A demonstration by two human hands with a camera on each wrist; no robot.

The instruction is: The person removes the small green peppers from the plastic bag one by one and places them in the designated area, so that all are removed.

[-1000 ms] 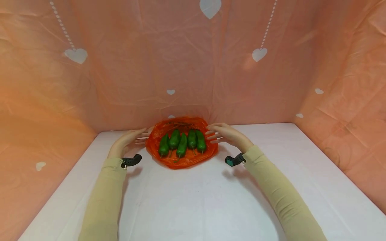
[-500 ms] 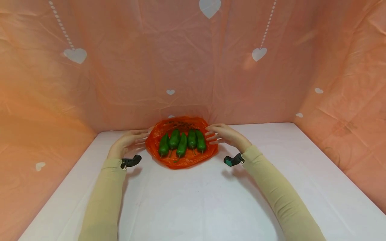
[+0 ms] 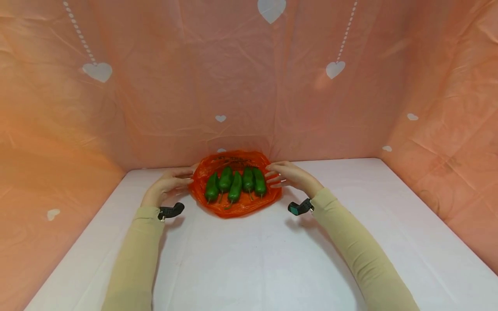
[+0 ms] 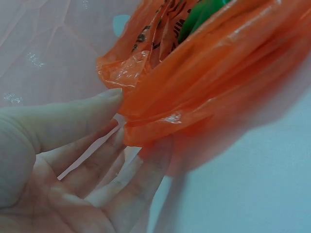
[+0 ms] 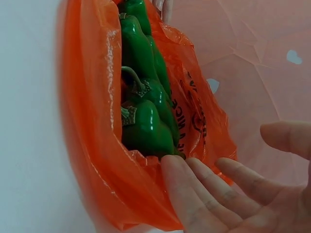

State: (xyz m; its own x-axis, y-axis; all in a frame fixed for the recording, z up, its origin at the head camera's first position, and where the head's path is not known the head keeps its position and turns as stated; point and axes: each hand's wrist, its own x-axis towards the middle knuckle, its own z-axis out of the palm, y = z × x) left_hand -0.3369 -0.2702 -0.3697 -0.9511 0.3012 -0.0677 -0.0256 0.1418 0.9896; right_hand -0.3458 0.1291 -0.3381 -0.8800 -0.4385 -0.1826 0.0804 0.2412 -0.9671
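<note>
Five green peppers [image 3: 235, 188] lie side by side in an open orange plastic bag [image 3: 241, 210], at the back of the white bench [image 3: 249, 263], near the heart-print backdrop [image 3: 249, 86]. Left hand [image 3: 165, 185] at the bag's left end: thumb [image 4: 77, 116] touching a fold, fingers apart. Right hand [image 3: 295, 175] at the right end: fingers [image 5: 189, 199] extended and spread over the rim, tips just beside the nearest pepper; contact there unclear.
</note>
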